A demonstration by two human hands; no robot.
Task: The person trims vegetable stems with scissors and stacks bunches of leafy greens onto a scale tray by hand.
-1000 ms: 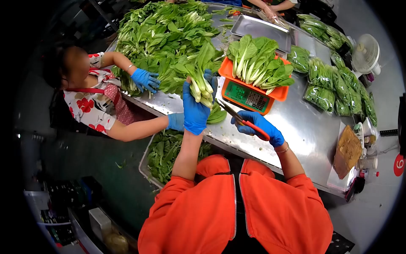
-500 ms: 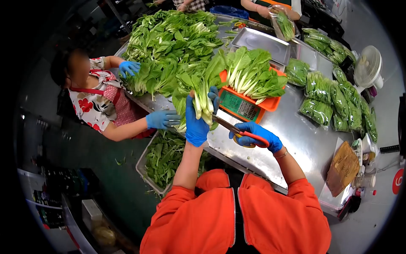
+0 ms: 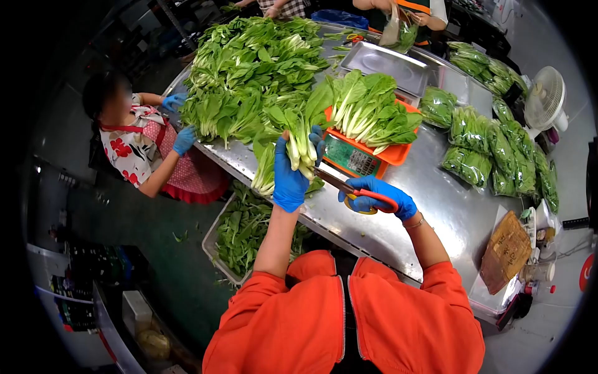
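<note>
My left hand (image 3: 290, 177), in a blue glove, is wrapped round a bunch of leafy greens (image 3: 301, 142), pale stem ends towards me. In my right hand (image 3: 381, 196), also gloved, are red-handled scissors (image 3: 336, 181), their blades reaching the stem ends. Just beyond, an orange tray (image 3: 400, 153) on a scale (image 3: 351, 156) with a green display bears more greens (image 3: 374, 112). Another small bunch (image 3: 265, 169) lies on the table left of my left hand.
A large heap of greens (image 3: 249, 81) covers the table's (image 3: 414, 209) far left. A co-worker (image 3: 146, 140) stands at left, another (image 3: 430, 19) at the back. Bagged greens (image 3: 467, 131), a fan (image 3: 545, 103), a metal tray (image 3: 386, 65) and a brown board (image 3: 506, 249) are around. Below sits a crate (image 3: 212, 246).
The scissors have moved left to the stem ends of the bunch. The co-worker at left has drawn both hands back, leaving a small bunch beside my left hand. The view has shifted slightly.
</note>
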